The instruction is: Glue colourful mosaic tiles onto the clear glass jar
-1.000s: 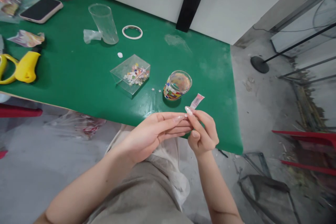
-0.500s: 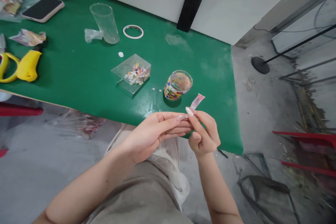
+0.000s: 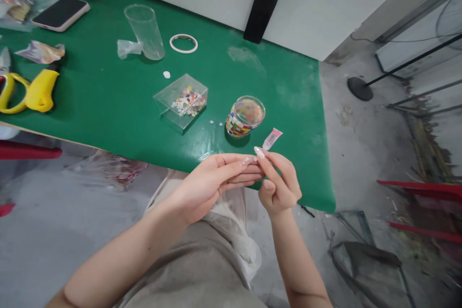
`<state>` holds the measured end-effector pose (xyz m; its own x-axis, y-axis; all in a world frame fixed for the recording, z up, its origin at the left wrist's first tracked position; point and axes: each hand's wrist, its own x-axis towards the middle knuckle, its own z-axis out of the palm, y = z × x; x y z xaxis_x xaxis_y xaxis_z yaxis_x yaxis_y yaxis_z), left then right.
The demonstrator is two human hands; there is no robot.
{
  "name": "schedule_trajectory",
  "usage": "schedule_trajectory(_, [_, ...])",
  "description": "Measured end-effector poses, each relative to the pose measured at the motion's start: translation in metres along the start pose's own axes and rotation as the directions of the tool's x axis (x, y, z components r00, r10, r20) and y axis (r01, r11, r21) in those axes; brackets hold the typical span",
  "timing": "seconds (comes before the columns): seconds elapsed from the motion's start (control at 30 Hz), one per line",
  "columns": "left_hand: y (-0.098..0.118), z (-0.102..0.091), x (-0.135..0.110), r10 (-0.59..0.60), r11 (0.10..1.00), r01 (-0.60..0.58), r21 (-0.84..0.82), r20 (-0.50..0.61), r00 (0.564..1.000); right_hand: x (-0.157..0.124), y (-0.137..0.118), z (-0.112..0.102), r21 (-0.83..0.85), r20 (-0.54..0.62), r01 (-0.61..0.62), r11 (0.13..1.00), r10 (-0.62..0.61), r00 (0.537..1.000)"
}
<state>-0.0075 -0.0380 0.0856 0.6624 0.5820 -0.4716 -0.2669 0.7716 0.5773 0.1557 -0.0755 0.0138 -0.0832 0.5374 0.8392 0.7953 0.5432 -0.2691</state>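
My left hand point(image 3: 222, 173) reaches in at the table's front edge, its thumb pressed against the fingers. A tiny whitish piece point(image 3: 255, 159) shows at its fingertips, too small to name. My right hand point(image 3: 279, 180) meets it there, with the fingertips at the piece and the thumb curled; what they hold, if anything, is hidden. Just beyond lies a small pink-and-clear tube point(image 3: 272, 138). A glass cup point(image 3: 245, 116) with a band of colourful mosaic tiles stands upright behind the hands. To its left, a clear plastic box point(image 3: 182, 101) holds small colourful pieces, and two tiny stars point(image 3: 216, 123) lie between.
A clear plastic cylinder point(image 3: 146, 31) and a tape ring point(image 3: 184, 44) are farther back on the green table point(image 3: 108, 91). Yellow-handled scissors point(image 3: 16, 91), a yellow tool point(image 3: 42, 90) and a phone point(image 3: 61, 13) lie left. A black slab point(image 3: 263, 8) leans on the wall.
Both hands keep nearly the same pose at the small piece. The right hand has shifted very slightly left; the things on the table have stayed put.
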Motion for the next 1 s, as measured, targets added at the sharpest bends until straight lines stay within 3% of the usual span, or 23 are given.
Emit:
schedule_trajectory(0.5, [0.001,0.000,0.000,-0.005,1.000,0.005,-0.001,-0.027,1.000,0.001,-0.002,0.001,0.037,0.016,-0.042,0.998,0.041,0.999])
schedule_trajectory(0.7, [0.002,-0.003,-0.001,0.002,0.999,-0.001,0.048,-0.032,0.999,-0.001,-0.001,0.001,0.029,-0.087,-0.136,0.990,0.138,0.987])
schedule_trajectory(0.8, [0.002,-0.007,-0.001,0.015,0.997,-0.013,0.072,-0.025,1.000,-0.002,0.005,0.004,0.061,-0.140,-0.315,0.947,0.321,0.937])
schedule_trajectory(0.9, [0.001,-0.012,0.000,0.006,0.997,-0.001,0.082,-0.054,0.999,-0.001,0.015,0.013,0.108,-0.090,-0.500,0.859,0.510,0.856])
schedule_trajectory(1.0, [0.000,-0.020,0.003,-0.004,0.997,0.011,0.082,-0.092,0.996,0.004,0.025,0.024,0.167,-0.030,-0.586,0.793,0.598,0.801])
